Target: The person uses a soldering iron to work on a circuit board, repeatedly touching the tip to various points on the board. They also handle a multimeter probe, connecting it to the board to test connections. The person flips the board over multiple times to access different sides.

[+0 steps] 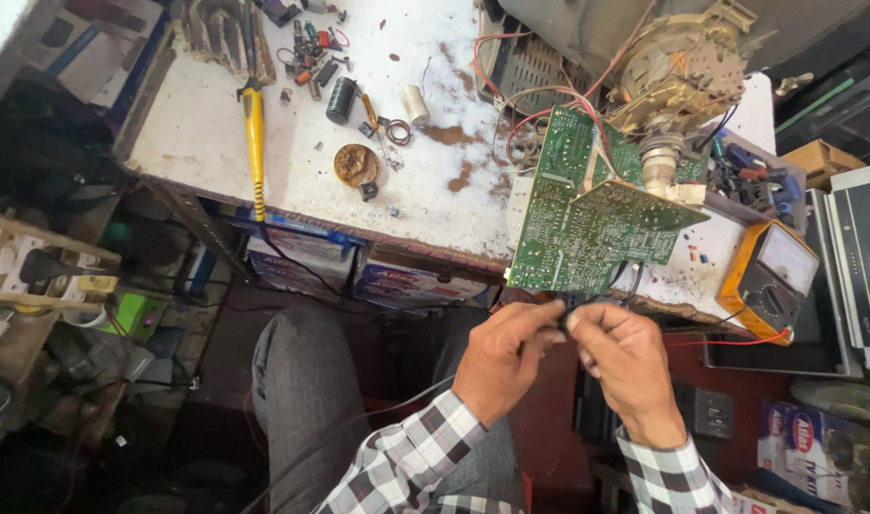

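Workbench (216, 143), white-topped and stained with brown patches, fills the upper view; a cathode-ray tube neck (678, 81) with its yoke and trailing red and white wires (511, 105) sits at the far right of it. 1 green circuit board (587, 224) hangs past the bench's front edge, tilted, with a smaller green board (635, 205) standing across it. An orange-cased analogue multimeter (773, 276) lies just right of the board, and its red lead (730, 340) runs toward the hands. A yellow-handled soldering iron (254, 128) lies well apart on the left, near a round flux tin (356, 164), a black capacitor (340, 100) and scattered small parts. Below the board, the left hand (502, 357) and right hand (625, 366) meet, fingertips pressed together and pinching 1 thin black cable (597, 297) that runs up to the board's lower edge; whether the cable end is bare cannot be told. Judged risks: the board overhangs with little support, so a tug on the cable could drag it off the bench or strain its joints; the loose wires near the tube neck could snag; the red lead crossing beside the right wrist could catch a sleeve and pull the meter toward the edge.
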